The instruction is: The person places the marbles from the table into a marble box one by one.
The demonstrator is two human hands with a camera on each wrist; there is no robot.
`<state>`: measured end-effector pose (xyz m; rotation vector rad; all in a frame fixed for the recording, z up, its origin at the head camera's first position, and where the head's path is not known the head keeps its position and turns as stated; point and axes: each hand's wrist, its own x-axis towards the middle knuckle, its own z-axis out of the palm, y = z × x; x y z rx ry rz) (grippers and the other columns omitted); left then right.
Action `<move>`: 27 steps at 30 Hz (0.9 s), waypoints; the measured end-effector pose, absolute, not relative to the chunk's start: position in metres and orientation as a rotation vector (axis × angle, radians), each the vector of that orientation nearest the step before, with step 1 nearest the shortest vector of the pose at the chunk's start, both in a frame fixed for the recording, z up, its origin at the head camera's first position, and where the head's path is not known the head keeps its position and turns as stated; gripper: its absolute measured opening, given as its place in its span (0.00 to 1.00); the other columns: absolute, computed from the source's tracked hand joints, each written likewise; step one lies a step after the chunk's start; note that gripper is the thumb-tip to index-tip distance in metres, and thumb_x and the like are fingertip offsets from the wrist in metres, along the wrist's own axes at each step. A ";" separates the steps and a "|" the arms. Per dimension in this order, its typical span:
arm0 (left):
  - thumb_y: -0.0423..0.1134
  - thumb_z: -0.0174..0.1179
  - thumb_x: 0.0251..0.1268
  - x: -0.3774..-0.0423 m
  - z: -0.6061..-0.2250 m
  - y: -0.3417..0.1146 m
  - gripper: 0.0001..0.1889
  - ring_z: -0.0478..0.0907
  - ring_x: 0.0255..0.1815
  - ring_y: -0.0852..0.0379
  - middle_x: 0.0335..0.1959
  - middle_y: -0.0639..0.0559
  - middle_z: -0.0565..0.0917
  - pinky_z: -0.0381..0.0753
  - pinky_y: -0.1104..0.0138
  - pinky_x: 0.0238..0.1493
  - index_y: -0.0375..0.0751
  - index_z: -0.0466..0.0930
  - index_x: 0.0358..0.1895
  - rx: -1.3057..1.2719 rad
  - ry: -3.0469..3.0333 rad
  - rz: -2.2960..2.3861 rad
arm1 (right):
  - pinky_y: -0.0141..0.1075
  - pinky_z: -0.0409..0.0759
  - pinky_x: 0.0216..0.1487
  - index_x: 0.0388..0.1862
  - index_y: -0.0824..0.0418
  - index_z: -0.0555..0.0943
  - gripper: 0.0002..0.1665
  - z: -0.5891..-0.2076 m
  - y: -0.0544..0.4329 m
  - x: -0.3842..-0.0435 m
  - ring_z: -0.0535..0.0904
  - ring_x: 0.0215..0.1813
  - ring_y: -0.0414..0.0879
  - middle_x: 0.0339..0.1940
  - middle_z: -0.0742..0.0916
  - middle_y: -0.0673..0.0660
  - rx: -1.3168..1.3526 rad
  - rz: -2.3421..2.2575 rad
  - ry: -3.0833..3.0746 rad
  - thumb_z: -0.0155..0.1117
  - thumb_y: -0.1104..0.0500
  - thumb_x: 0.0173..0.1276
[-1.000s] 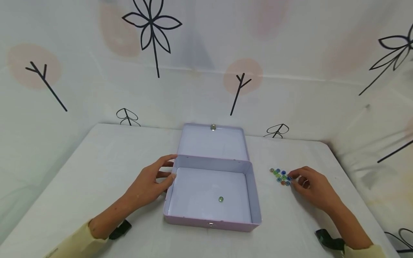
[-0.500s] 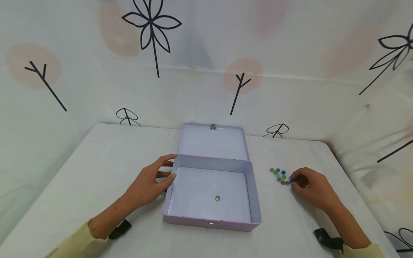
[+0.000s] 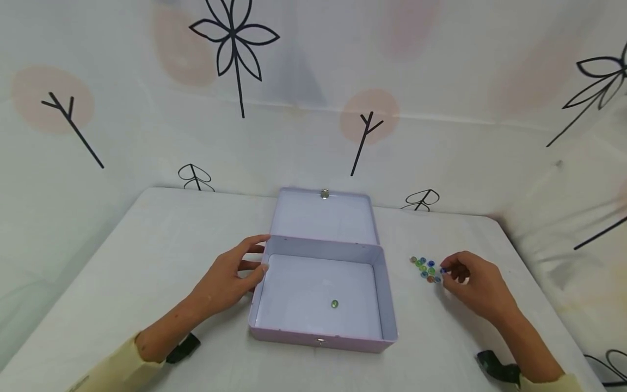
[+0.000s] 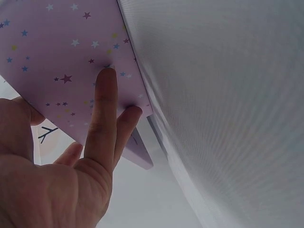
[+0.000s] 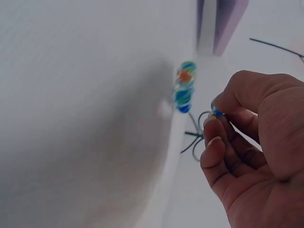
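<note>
A lilac metal box (image 3: 320,340) lies with its lid folded back, a green marble (image 3: 334,304) on its floor. My left hand (image 3: 222,277) rests at the box's left wall, thumb at the rim. In the left wrist view, extended fingers (image 4: 105,95) touch the star-printed outer side (image 4: 42,57). Right of the box, my right hand (image 3: 480,286) pinches a blue marble (image 3: 443,270) between thumb and fingertips, slightly above the table; the right wrist view shows this blue marble (image 5: 217,112) partly covered. Beside that hand sits a cluster of several coloured marbles (image 3: 423,267).
The open lid (image 3: 323,215) with its metal clasp (image 3: 325,194) lies behind the box. White cloth covers the table (image 3: 196,228). A patterned curtain (image 3: 294,141) hangs along the back and sides. Dark straps (image 3: 497,369) sit at both wrists.
My right hand has taken a blue marble from the cluster's edge and lifted it slightly. Inside the box, the green marble rolled left, then back right. My left hand has stayed in place.
</note>
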<state>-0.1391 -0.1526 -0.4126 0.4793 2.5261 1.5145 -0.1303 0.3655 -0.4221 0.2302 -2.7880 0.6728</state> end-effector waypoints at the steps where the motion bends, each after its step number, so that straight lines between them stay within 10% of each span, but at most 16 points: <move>1: 0.41 0.62 0.80 -0.139 -0.413 -0.152 0.34 0.83 0.65 0.40 0.73 0.43 0.75 0.91 0.63 0.47 0.66 0.61 0.82 0.483 2.523 1.517 | 0.25 0.77 0.33 0.44 0.60 0.84 0.17 -0.419 0.362 -0.129 0.78 0.35 0.40 0.36 0.87 0.51 0.239 0.674 -2.778 0.78 0.71 0.58; 27: 0.41 0.62 0.80 -0.139 -0.413 -0.151 0.34 0.84 0.65 0.41 0.73 0.44 0.75 0.91 0.63 0.47 0.68 0.60 0.82 0.488 2.538 1.494 | 0.25 0.78 0.40 0.43 0.47 0.80 0.28 -0.376 0.275 -0.086 0.78 0.38 0.35 0.39 0.83 0.38 0.795 0.941 -2.544 0.72 0.78 0.54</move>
